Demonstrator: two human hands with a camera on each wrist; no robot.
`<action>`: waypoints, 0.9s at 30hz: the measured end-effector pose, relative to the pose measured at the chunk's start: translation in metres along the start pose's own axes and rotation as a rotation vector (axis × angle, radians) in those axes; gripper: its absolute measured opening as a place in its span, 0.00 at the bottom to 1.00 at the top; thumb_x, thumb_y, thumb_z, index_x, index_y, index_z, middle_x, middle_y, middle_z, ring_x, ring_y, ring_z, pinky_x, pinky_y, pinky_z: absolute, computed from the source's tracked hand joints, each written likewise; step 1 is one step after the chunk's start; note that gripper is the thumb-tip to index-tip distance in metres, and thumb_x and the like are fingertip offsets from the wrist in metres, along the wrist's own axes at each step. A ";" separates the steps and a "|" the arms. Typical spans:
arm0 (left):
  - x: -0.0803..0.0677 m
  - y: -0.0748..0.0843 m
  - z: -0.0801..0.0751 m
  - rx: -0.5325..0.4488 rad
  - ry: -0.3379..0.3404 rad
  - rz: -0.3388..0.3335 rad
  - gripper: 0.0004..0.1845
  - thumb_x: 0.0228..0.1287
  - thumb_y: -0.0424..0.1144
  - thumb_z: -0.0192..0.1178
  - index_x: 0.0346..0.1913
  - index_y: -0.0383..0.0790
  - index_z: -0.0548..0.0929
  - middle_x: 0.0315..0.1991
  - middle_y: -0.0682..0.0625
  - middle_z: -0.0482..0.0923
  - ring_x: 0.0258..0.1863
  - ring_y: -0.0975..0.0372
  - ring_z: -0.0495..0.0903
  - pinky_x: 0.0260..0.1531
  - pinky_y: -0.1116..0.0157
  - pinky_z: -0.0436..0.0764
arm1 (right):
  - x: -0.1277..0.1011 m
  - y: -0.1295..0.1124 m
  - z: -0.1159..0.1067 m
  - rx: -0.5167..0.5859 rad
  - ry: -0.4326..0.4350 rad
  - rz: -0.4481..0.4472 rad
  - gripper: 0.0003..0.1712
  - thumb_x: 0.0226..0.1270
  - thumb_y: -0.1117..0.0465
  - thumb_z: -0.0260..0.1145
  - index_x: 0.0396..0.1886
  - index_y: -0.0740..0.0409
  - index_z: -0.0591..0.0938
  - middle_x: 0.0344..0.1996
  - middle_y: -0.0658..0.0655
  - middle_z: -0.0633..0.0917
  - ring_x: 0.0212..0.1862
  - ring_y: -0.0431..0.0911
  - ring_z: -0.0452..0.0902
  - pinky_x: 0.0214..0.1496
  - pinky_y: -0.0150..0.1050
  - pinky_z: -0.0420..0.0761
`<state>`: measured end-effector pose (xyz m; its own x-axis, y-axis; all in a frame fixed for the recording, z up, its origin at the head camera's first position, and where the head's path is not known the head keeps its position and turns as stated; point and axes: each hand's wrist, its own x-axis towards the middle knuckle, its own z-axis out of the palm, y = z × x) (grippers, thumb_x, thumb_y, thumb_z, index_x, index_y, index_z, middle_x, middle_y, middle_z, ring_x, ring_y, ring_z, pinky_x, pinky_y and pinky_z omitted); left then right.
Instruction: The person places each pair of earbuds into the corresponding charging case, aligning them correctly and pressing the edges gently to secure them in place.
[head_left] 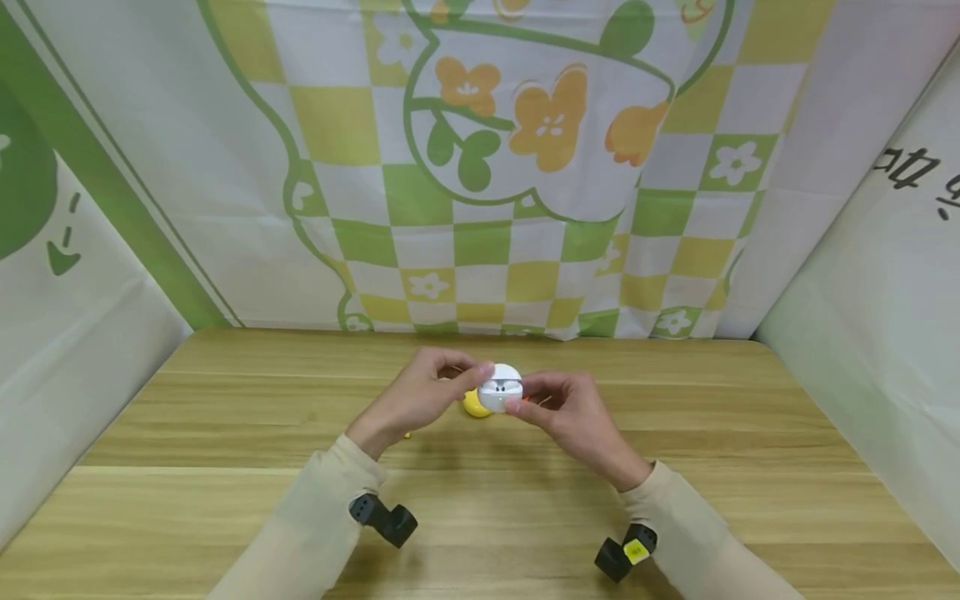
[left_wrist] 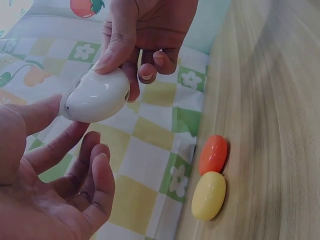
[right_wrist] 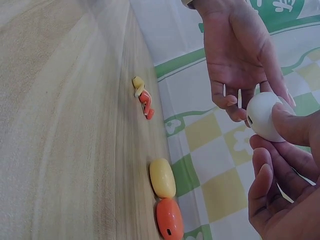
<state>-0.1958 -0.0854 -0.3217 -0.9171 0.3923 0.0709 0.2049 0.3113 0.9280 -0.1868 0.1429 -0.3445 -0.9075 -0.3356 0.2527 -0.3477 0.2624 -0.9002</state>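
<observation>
A white earbud charging case (head_left: 500, 398) is held up above the table between both hands, its lid raised and white earbuds showing inside. My left hand (head_left: 423, 389) pinches the lid side, thumb (left_wrist: 42, 112) at the lid's edge and the other fingers loosely bent below. The right hand (head_left: 577, 417) grips the base between thumb and index finger. Behind the white case, a yellow case (right_wrist: 162, 178) and an orange-red case (right_wrist: 170, 219) lie closed, side by side on the table.
On the wooden table (head_left: 480, 517), toward the left, lie small yellow and red earbuds (right_wrist: 145, 102). A green and yellow checkered cloth (head_left: 487, 250) hangs at the table's back edge, with white side panels left and right. Both wrists carry black cameras.
</observation>
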 end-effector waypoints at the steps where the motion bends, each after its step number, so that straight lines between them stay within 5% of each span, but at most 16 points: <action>1: 0.000 0.000 0.000 0.009 0.001 0.012 0.17 0.75 0.49 0.60 0.51 0.40 0.87 0.46 0.51 0.85 0.48 0.55 0.79 0.47 0.57 0.78 | 0.000 0.000 0.000 -0.001 0.000 -0.001 0.10 0.63 0.64 0.75 0.43 0.63 0.90 0.37 0.57 0.90 0.34 0.56 0.83 0.34 0.34 0.81; 12: -0.004 -0.001 0.004 0.094 0.046 0.203 0.11 0.73 0.40 0.63 0.47 0.35 0.88 0.45 0.46 0.84 0.40 0.55 0.82 0.38 0.57 0.83 | 0.000 -0.003 0.002 0.007 -0.002 0.019 0.09 0.66 0.64 0.73 0.43 0.64 0.89 0.37 0.56 0.90 0.33 0.46 0.83 0.34 0.36 0.81; 20: -0.005 -0.004 0.006 0.107 -0.002 0.178 0.11 0.73 0.42 0.63 0.46 0.37 0.87 0.40 0.50 0.84 0.38 0.57 0.83 0.41 0.58 0.83 | 0.001 -0.002 0.002 0.026 -0.012 0.043 0.10 0.68 0.63 0.72 0.45 0.63 0.89 0.38 0.56 0.90 0.35 0.47 0.83 0.35 0.34 0.80; 27: -0.005 -0.009 0.007 0.111 0.026 0.149 0.13 0.75 0.43 0.61 0.46 0.36 0.87 0.41 0.50 0.85 0.40 0.56 0.82 0.40 0.60 0.82 | 0.001 0.000 0.002 -0.032 -0.021 0.012 0.12 0.68 0.60 0.73 0.48 0.61 0.88 0.40 0.56 0.89 0.34 0.47 0.83 0.35 0.34 0.80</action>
<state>-0.1904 -0.0842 -0.3328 -0.8821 0.4190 0.2152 0.3741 0.3456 0.8606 -0.1874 0.1403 -0.3452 -0.9065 -0.3512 0.2342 -0.3446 0.2952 -0.8911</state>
